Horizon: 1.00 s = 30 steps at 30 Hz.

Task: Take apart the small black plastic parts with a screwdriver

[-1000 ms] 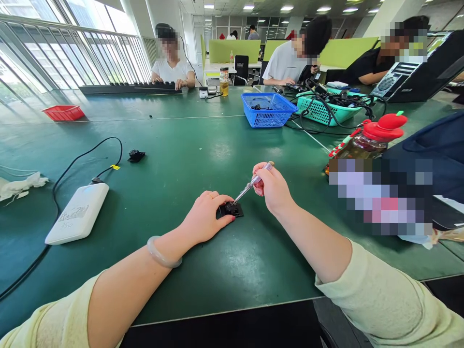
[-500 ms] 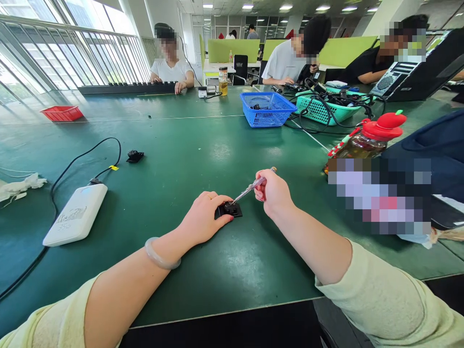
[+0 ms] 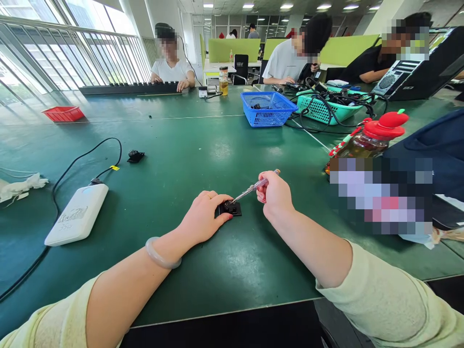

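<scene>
plainly, two bare hands are at work with one slim tool (image 3: 250, 189) and one small black part (image 3: 229, 208), which lies flat on the table (image 3: 170, 169) near its front edge, between the hands. one other dark piece (image 3: 136, 156) sits farther off to the left, well apart from them. counted besides: one white power bank (image 3: 77, 215) with one black cable (image 3: 27, 274), three plastic baskets (one red (image 3: 63, 114), one blue (image 3: 266, 117), one teal (image 3: 319, 112) heaped with cords), one bottle with a red lid (image 3: 366, 144), one jar of amber liquid (image 3: 224, 87) and one computer tower (image 3: 409, 79) at the far right.

the left hand (image 3: 207, 216) rests low, palm down, its thumb and fingers curved around the part's left side in a narrow grip; a pale bangle (image 3: 161, 256) circles that wrist. the right hand (image 3: 273, 193) is lifted off the tabletop, fingers curled closely around the tool's handle, the shaft slanting down to the left so its tip meets the top of the part. both forearms reach in from pale yellow sleeves.

the table is broad, dark green and a little glossy, with thin pale seams. three people sit around its far side, before lime partitions (image 3: 234, 50); a metal railing (image 3: 72, 53) runs beside tall windows on the left, and ceiling lights glow above.
</scene>
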Tool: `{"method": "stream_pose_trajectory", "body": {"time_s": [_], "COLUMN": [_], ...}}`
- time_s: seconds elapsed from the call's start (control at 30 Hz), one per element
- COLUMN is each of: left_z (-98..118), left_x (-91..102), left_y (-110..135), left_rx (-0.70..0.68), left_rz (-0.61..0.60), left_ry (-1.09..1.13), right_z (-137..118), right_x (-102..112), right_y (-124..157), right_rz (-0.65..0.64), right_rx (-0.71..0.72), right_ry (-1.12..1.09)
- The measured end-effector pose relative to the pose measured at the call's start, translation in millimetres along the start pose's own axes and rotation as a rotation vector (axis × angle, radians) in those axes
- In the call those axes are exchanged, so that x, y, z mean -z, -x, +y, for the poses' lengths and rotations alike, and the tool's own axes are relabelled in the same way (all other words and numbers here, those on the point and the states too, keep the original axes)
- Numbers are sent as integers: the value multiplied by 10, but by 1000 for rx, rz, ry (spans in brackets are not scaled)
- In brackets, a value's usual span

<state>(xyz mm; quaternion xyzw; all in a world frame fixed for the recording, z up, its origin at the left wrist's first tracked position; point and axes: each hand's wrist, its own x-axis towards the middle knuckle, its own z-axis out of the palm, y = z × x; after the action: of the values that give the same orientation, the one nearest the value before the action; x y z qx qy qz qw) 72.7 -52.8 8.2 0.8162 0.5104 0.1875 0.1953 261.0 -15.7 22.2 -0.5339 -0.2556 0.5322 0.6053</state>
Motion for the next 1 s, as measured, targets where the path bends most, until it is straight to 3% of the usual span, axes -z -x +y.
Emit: {"method": "stream_pose_trajectory", "body": {"time_s": [0.23,0.37,0.47,0.8,1.0], "left_z": [-20,-16,-8,-7,-21], "left_x": [-16,-15,-6,0,-3], "left_y": [0,-6,-5,-1,0], "left_rx": [5,30,33,13,4], "left_rz": [17,17,6,0,10], "left_ry": [8,-9,-5,-8,-1], "right_z": [23,-14,-38,-40,-80], "right_x": [6,45,63,46,82], "right_y": [-40,-65,-64,12,1], "right_rz": [-52,-175,-188,-235,-192], "right_rx": [50,257,365,486,524], "right_ry": [-71,-75,-23,88,80]}}
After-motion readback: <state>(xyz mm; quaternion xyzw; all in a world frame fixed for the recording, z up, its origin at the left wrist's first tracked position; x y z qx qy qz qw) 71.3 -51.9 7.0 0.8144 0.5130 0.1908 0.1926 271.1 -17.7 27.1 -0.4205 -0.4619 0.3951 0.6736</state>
